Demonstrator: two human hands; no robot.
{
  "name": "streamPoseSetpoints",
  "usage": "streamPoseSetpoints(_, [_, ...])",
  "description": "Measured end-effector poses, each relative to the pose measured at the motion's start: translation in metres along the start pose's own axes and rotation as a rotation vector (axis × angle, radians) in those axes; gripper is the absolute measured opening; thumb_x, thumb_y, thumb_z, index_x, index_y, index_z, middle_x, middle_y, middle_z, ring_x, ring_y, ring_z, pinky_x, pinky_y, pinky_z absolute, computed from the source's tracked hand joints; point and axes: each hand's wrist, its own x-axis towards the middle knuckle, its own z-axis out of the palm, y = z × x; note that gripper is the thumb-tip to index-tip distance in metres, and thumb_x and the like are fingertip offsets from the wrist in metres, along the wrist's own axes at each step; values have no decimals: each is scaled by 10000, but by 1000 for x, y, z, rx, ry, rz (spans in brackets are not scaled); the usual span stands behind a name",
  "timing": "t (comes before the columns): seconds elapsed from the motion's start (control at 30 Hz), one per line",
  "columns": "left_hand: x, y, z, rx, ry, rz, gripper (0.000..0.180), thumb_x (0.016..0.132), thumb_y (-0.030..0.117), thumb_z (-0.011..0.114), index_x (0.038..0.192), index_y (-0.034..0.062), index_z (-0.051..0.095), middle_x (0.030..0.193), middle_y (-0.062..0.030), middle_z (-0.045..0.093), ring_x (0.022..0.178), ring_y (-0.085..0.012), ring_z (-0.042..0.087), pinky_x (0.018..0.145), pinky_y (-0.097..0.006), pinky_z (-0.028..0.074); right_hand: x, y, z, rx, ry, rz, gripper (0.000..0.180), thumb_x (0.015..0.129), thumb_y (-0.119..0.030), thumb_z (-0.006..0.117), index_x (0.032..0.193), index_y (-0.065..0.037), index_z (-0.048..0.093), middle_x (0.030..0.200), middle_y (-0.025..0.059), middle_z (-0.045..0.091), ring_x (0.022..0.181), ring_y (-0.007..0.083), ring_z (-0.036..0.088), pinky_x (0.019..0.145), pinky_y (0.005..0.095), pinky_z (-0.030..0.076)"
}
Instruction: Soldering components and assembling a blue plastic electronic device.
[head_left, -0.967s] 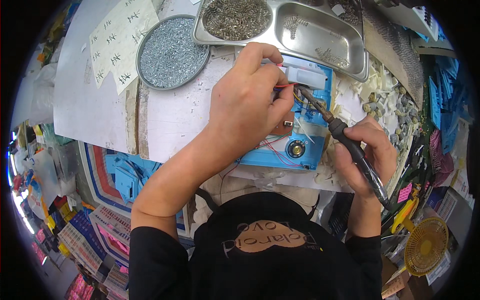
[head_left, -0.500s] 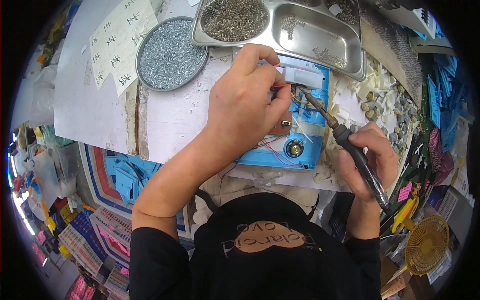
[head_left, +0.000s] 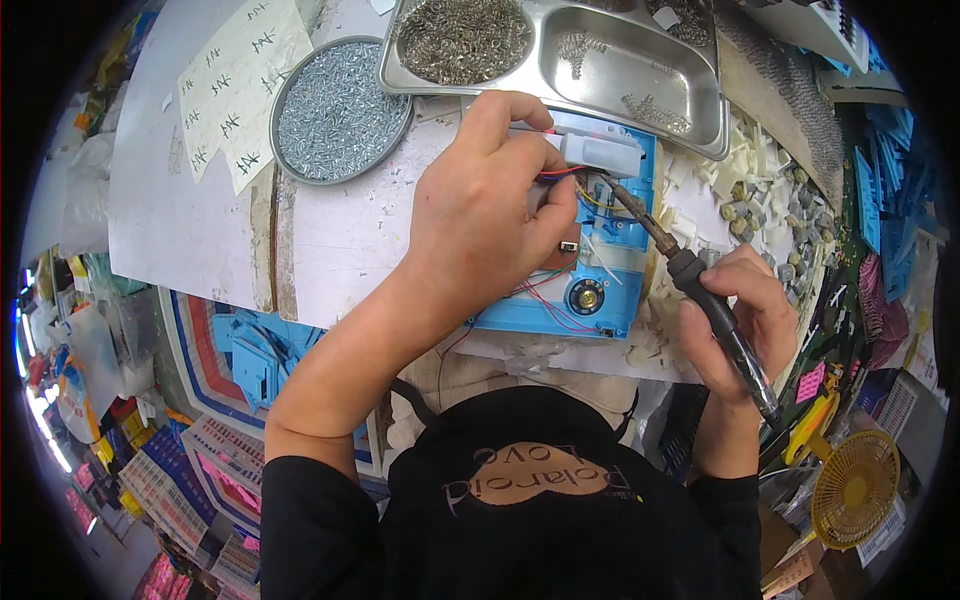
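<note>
Toward the far side of the bench, my left hand [head_left: 485,195] pinches thin red and dark wires [head_left: 562,172] between thumb and fingers, over an open blue plastic housing [head_left: 625,285]. My right hand [head_left: 745,315] is wrapped around the black handle of a soldering iron [head_left: 702,285]. Its metal tip points up and left, beside the wire ends and just below a pale plastic block [head_left: 600,153]; whether they touch is too small to tell. Inside the housing lie a round speaker [head_left: 587,296], a brown circuit board [head_left: 562,258] and several loose wires. My left hand hides the housing's left part.
A round dish of small screws [head_left: 340,115] stands left of the housing. Behind it sits a metal compartment tray [head_left: 560,97] holding springs. White and grey small parts [head_left: 745,200] are strewn at right. A yellow fan [head_left: 855,490] is at lower right, blue plastic pieces [head_left: 255,355] at left.
</note>
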Motion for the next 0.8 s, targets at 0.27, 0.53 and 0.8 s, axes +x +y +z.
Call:
streamPoseSetpoints(0.27, [0,2,0,12,-22,-40,103,770,65,753,822,20,676,1109,-98,627,762,-270,667,658,-374,545,0,1,1,0,3,-7,300,744,-2,794,1005,-15,645,729,96,626,613,200,575,567,295,441])
streamPoseSetpoints(0.53, [-1,2,-2,-45,-27,-44,91,793,25,750,851,0,684,1125,-99,612,639,-154,594,587,-291,482,-1,2,1,5,21,-12,305,744,0,790,1010,-10,641,727,95,618,618,205,577,569,299,439])
streamPoseSetpoints(0.8, [-7,8,-9,-43,5,91,235,776,-23,761,999,31,711,1093,-97,615,705,-159,648,636,-299,542,-24,-2,-23,73,113,41,331,771,24,757,1065,14,605,778,106,609,668,208,551,639,315,422])
